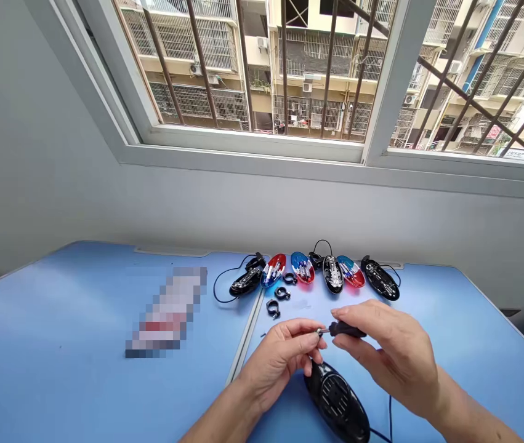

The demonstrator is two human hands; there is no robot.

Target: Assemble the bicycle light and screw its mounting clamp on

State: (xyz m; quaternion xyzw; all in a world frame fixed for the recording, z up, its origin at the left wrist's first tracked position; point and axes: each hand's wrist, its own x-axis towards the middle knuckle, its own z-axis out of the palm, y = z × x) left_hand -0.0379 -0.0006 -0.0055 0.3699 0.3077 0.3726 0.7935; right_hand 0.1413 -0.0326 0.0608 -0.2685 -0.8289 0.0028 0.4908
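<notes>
My right hand grips the black handle of a short screwdriver, its metal shaft pointing left. At the shaft's tip, my left hand pinches a small metal piece between thumb and fingers, too small to name surely. Just below the fingers lies a black oval housing with a slotted grille on top and a cable at its lower end. The left hand's lower fingers are right by its upper end; I cannot tell whether they touch it.
Opened black housings and red-and-blue oval covers with batteries line the table's back. Black ring clamps lie before them. A pixelated item rests at left. A seam divides the blue table below a barred window.
</notes>
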